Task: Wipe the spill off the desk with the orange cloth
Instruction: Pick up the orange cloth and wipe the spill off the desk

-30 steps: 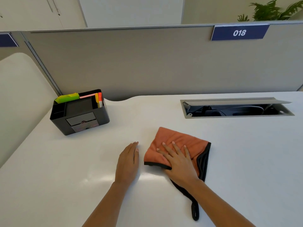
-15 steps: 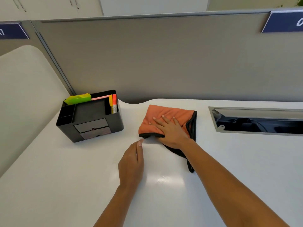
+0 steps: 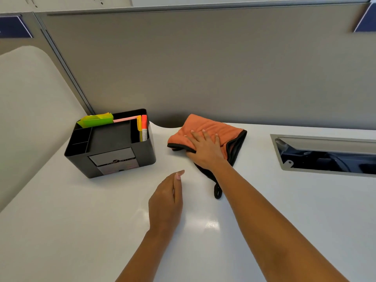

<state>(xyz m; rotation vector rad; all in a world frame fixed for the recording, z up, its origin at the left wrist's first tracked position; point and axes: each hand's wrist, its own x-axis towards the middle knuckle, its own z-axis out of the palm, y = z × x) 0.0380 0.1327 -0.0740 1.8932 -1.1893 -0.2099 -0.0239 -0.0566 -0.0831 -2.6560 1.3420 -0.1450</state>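
Grey partition panels back the white desk. I have my right hand pressed flat, fingers spread, on the folded orange cloth at the far edge of the desk, just right of the black organiser. My left hand rests beside it, fingers loosely extended, holding nothing. No liquid is visible on the surface; I judge wiping to be under way, its remainder unclear. Cloth long axis runs left-right; its black loop trails toward me.

organizer left of cloth | cable tray right — all on desk
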